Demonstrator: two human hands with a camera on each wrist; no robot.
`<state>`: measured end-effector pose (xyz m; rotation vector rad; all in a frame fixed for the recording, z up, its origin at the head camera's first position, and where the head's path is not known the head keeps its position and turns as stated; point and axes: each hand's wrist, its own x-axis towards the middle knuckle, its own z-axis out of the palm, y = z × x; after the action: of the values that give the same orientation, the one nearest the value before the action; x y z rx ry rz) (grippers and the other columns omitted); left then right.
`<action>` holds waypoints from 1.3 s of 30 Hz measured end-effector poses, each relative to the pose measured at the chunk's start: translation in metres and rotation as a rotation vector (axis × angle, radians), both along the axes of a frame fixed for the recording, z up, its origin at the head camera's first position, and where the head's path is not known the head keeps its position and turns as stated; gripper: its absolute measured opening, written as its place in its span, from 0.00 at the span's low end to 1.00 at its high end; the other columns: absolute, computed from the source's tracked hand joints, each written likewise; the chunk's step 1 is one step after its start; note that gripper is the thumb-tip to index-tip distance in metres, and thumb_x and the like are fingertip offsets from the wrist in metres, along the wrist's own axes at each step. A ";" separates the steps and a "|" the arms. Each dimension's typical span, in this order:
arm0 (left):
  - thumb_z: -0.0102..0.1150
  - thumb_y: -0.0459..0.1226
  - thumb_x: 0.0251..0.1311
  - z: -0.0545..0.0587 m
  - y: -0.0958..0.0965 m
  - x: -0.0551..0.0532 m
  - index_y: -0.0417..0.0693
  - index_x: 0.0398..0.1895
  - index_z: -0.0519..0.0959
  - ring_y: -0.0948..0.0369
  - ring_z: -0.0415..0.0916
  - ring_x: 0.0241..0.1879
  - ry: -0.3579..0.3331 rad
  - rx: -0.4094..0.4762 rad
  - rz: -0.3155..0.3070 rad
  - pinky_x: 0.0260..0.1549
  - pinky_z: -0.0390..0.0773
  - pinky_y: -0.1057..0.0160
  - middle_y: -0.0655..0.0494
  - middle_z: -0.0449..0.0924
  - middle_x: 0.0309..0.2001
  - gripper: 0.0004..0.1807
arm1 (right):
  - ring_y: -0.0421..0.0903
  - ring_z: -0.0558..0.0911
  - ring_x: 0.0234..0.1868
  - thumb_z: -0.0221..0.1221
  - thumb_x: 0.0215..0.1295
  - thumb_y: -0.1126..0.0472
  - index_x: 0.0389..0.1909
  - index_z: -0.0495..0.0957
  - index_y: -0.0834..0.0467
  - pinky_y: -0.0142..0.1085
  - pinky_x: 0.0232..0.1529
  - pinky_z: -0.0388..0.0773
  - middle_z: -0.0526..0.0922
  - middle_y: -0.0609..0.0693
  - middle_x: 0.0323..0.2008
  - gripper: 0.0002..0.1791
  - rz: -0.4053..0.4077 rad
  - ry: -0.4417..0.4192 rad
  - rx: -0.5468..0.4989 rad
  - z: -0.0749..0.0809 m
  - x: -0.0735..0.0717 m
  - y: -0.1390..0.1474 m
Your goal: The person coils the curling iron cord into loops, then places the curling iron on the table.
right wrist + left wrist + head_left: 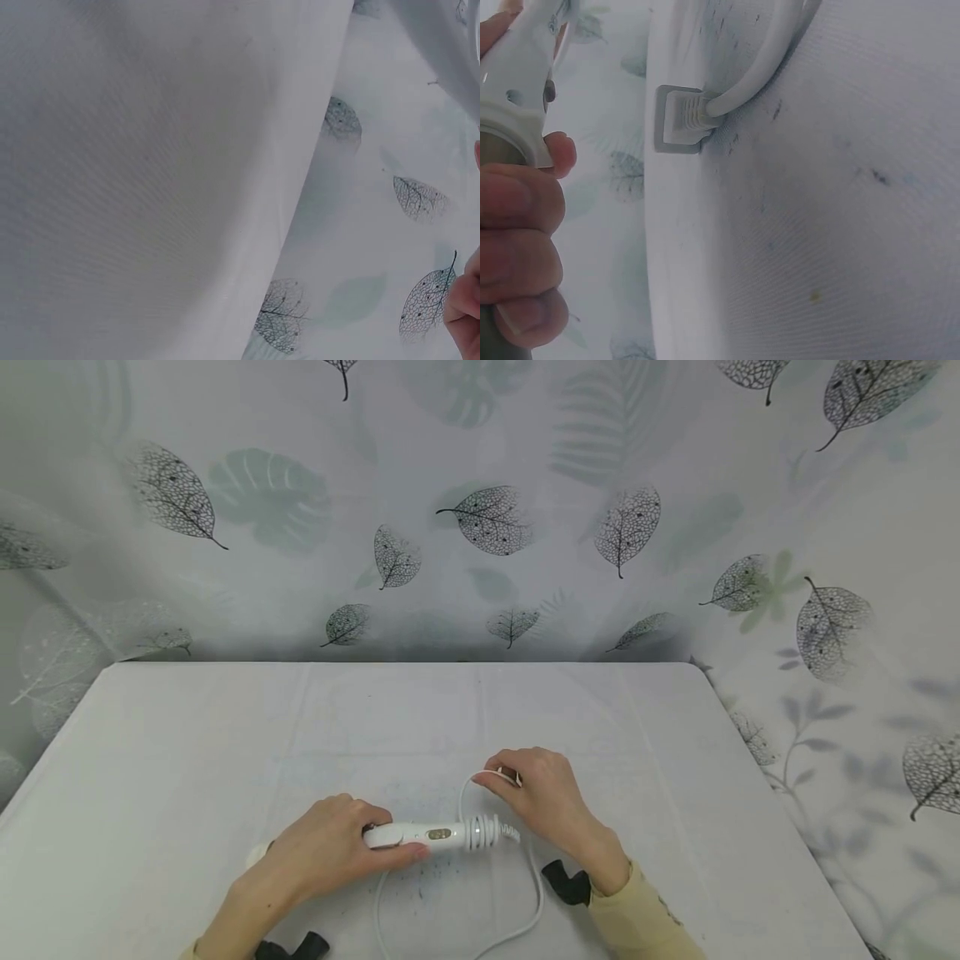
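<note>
A white curling iron (450, 837) with a small display lies crosswise above the table. My left hand (337, 843) grips it around its left part, hiding that end; the left wrist view shows curled fingers (521, 255) around a grey-brown barrel (501, 148). Several turns of white cord (480, 832) circle the handle's right end. My right hand (551, 793) pinches a raised loop of this cord between thumb and fingers, above and right of the handle. Only part of the right hand's fingers (465, 307) shows at the right wrist view's edge.
The white-covered table (187, 735) shows small dark marks near the iron. Loose cord (536, 893) hangs toward the front edge, and a white plug (682, 118) with a grey square border appears in the left wrist view. Leaf-patterned cloth (487, 443) stands behind.
</note>
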<state>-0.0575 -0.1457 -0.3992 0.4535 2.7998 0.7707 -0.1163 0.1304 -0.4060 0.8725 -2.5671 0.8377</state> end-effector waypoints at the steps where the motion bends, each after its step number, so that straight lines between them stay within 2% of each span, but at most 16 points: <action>1: 0.53 0.77 0.48 0.000 0.000 0.000 0.65 0.11 0.67 0.74 0.52 0.16 -0.001 0.001 0.001 0.16 0.54 0.71 0.73 0.52 0.13 0.32 | 0.31 0.60 0.19 0.73 0.55 0.55 0.26 0.85 0.52 0.25 0.23 0.57 0.66 0.37 0.14 0.07 0.006 0.021 -0.011 0.000 0.000 0.000; 7: 0.53 0.77 0.48 0.000 0.001 0.000 0.65 0.12 0.70 0.72 0.56 0.18 -0.018 -0.005 0.015 0.18 0.58 0.70 0.71 0.57 0.14 0.32 | 0.31 0.61 0.19 0.74 0.54 0.57 0.25 0.84 0.52 0.24 0.23 0.57 0.68 0.38 0.14 0.07 0.037 0.116 -0.042 0.001 0.002 -0.002; 13: 0.56 0.78 0.44 0.003 0.003 0.000 0.65 0.21 0.79 0.68 0.64 0.23 -0.087 -0.048 0.100 0.22 0.64 0.67 0.67 0.70 0.20 0.31 | 0.31 0.61 0.19 0.73 0.55 0.58 0.25 0.83 0.52 0.24 0.23 0.58 0.67 0.37 0.14 0.07 0.056 0.145 -0.053 0.004 0.006 -0.005; 16: 0.57 0.78 0.43 0.003 0.004 -0.001 0.64 0.25 0.82 0.67 0.66 0.23 -0.101 -0.051 0.137 0.23 0.65 0.65 0.66 0.72 0.21 0.31 | 0.31 0.61 0.19 0.73 0.55 0.59 0.24 0.83 0.52 0.24 0.23 0.58 0.67 0.38 0.13 0.08 0.070 0.167 -0.064 0.004 0.007 -0.007; 20: 0.58 0.78 0.42 0.004 0.005 -0.001 0.64 0.27 0.84 0.66 0.67 0.22 -0.111 -0.048 0.177 0.22 0.65 0.64 0.65 0.72 0.21 0.32 | 0.32 0.61 0.19 0.73 0.55 0.59 0.25 0.83 0.52 0.24 0.24 0.58 0.66 0.38 0.13 0.07 0.081 0.153 -0.072 0.005 0.010 -0.008; 25: 0.57 0.79 0.41 0.005 0.005 -0.002 0.58 0.35 0.86 0.64 0.68 0.22 -0.122 -0.065 0.218 0.22 0.65 0.63 0.64 0.75 0.24 0.38 | 0.31 0.60 0.20 0.72 0.57 0.59 0.26 0.84 0.52 0.24 0.24 0.57 0.66 0.38 0.13 0.06 0.085 0.121 -0.061 0.009 0.014 -0.010; 32: 0.53 0.81 0.41 0.005 0.002 -0.002 0.52 0.45 0.86 0.63 0.76 0.32 -0.113 -0.086 0.254 0.29 0.74 0.59 0.58 0.84 0.38 0.48 | 0.31 0.61 0.20 0.72 0.57 0.60 0.27 0.84 0.53 0.23 0.24 0.58 0.68 0.38 0.14 0.05 0.114 0.114 -0.078 0.010 0.015 -0.012; 39: 0.53 0.80 0.43 0.004 0.002 -0.004 0.53 0.41 0.87 0.66 0.72 0.26 -0.117 -0.069 0.253 0.26 0.71 0.62 0.60 0.83 0.32 0.44 | 0.31 0.63 0.21 0.70 0.58 0.62 0.28 0.84 0.54 0.22 0.24 0.60 0.72 0.39 0.16 0.04 0.160 0.093 -0.096 0.010 0.016 -0.013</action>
<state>-0.0616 -0.1440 -0.3957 0.0396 2.7942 0.7198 -0.1002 0.1171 -0.3957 1.0716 -2.3810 0.9341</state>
